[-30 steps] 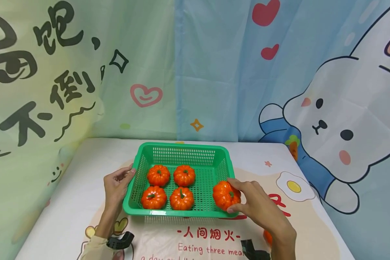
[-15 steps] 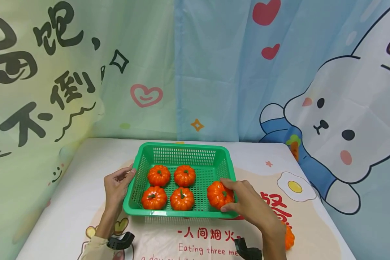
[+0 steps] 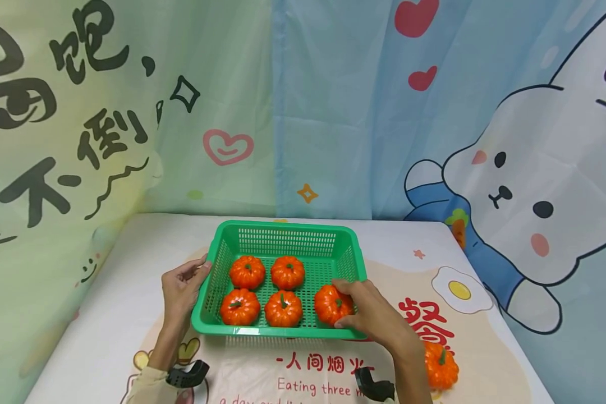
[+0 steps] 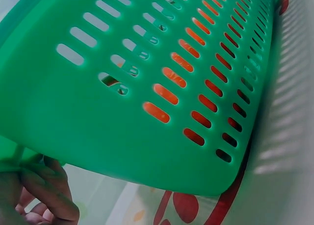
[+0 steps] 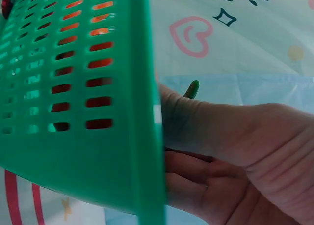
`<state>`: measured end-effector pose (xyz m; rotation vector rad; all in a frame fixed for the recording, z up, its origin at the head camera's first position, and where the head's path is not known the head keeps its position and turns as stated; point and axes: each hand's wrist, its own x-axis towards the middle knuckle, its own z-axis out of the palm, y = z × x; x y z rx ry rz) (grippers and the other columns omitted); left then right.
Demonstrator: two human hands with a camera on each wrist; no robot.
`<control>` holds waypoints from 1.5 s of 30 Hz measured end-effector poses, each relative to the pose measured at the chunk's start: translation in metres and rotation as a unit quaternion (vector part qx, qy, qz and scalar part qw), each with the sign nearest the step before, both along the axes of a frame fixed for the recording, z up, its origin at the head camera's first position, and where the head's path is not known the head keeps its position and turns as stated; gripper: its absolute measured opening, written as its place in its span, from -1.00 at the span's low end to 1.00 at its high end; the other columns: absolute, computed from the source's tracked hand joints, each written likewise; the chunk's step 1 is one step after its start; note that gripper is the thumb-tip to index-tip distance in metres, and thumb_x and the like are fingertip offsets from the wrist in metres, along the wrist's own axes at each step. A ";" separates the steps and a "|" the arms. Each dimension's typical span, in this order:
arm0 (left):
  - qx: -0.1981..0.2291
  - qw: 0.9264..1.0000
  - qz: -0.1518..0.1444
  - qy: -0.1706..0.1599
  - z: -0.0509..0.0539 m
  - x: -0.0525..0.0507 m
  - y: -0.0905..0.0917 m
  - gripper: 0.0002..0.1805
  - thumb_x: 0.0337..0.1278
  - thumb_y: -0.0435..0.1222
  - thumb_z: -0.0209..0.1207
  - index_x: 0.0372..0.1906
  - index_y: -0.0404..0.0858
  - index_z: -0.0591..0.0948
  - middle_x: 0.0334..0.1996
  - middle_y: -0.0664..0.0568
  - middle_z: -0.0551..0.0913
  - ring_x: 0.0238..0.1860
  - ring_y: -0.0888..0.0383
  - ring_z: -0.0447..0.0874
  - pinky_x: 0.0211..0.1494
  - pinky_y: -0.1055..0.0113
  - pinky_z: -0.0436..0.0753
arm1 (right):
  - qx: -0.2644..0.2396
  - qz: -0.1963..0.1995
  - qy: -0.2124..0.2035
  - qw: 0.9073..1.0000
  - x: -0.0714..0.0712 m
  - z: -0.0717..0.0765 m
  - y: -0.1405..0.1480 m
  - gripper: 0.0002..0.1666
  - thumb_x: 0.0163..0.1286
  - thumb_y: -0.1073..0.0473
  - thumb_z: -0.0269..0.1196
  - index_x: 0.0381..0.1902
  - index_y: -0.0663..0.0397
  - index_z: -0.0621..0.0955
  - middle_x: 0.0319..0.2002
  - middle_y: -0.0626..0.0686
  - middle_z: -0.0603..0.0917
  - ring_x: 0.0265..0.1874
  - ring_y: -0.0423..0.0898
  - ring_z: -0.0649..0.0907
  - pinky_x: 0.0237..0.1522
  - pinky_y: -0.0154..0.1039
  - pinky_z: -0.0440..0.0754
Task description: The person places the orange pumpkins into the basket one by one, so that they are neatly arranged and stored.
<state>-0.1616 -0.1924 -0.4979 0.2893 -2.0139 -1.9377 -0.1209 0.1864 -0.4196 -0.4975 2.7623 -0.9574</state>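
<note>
A green plastic basket [image 3: 283, 331] with slotted walls stands on the table, several small orange pumpkins inside its left half, among them a front one [image 3: 283, 308]. My left hand [image 3: 184, 286] pinches the basket's left rim; in the left wrist view its curled fingers [image 4: 51, 190] meet the rim at the lower left. With thumb and fingers, my right hand [image 3: 373, 314] grips another pumpkin [image 3: 330, 304] inside the basket's right part. In the right wrist view the basket wall [image 5: 78, 156] hides most of that pumpkin; its green stem [image 5: 193, 89] shows above the thumb.
One more orange pumpkin [image 3: 441, 366] lies on the printed tablecloth [image 3: 490, 359] to the right, beside my right forearm. Behind the table hangs a printed curtain [image 3: 323, 140]. A black strap [image 3: 188, 375] is on my left wrist.
My right hand has carried its pumpkin leftward and lower into the basket, from over the right rim. The pumpkin on the tablecloth has come out from behind my forearm. My left hand stays put.
</note>
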 end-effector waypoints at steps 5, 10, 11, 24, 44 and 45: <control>0.000 1.000 -0.001 0.001 -0.001 0.000 -0.001 -0.68 0.45 -0.37 0.39 0.15 -0.48 0.78 -0.42 0.36 0.80 -0.43 0.40 0.74 -0.35 0.55 0.77 | -0.001 0.025 0.012 1.000 -0.006 -0.007 -0.002 -0.11 0.12 0.26 0.70 0.42 0.27 0.65 0.22 0.08 0.80 0.14 -0.02 0.73 0.32 0.10 0.76; 0.001 1.000 -0.002 0.003 -0.001 0.000 -0.001 -0.69 0.45 -0.37 0.39 0.15 -0.48 0.78 -0.40 0.38 0.80 -0.41 0.39 0.75 -0.33 0.54 0.78 | 0.006 0.039 0.018 0.999 -0.010 -0.011 -0.004 -0.17 0.10 0.29 0.71 0.36 0.26 0.69 0.14 0.05 0.83 0.08 -0.04 0.73 0.28 0.08 0.79; 0.003 1.000 -0.002 0.003 -0.001 0.001 -0.001 -0.70 0.45 -0.38 0.39 0.14 -0.48 0.78 -0.41 0.38 0.80 -0.41 0.38 0.76 -0.33 0.54 0.78 | 0.009 0.040 0.020 0.999 -0.010 -0.012 -0.005 -0.17 0.10 0.30 0.71 0.35 0.27 0.69 0.14 0.05 0.83 0.07 -0.04 0.72 0.27 0.08 0.79; 0.007 1.000 -0.006 0.006 -0.001 0.000 -0.001 -0.71 0.45 -0.40 0.37 0.13 -0.50 0.78 -0.42 0.33 0.81 -0.43 0.36 0.76 -0.34 0.54 0.78 | 0.025 0.040 0.023 0.999 -0.014 -0.022 -0.012 -0.40 0.04 0.37 0.72 0.09 0.14 0.81 -0.10 -0.05 0.80 -0.03 -0.06 0.59 0.10 -0.03 0.75; 0.007 1.000 -0.003 0.000 -0.001 0.001 0.000 -0.70 0.46 -0.39 0.37 0.14 -0.49 0.78 -0.42 0.32 0.81 -0.42 0.35 0.77 -0.34 0.53 0.78 | 0.046 0.047 0.032 0.997 -0.016 -0.030 -0.017 -0.33 -0.07 0.39 0.75 0.08 0.18 0.82 -0.12 0.03 0.80 -0.04 0.00 0.61 0.10 0.06 0.74; 0.008 1.000 -0.003 0.000 -0.001 0.001 0.000 -0.70 0.46 -0.39 0.37 0.14 -0.49 0.78 -0.42 0.32 0.81 -0.42 0.35 0.77 -0.34 0.53 0.79 | 0.048 0.042 0.029 0.998 -0.016 -0.031 -0.017 -0.31 -0.07 0.38 0.75 0.11 0.19 0.81 -0.10 0.04 0.80 -0.02 0.00 0.60 0.11 0.07 0.75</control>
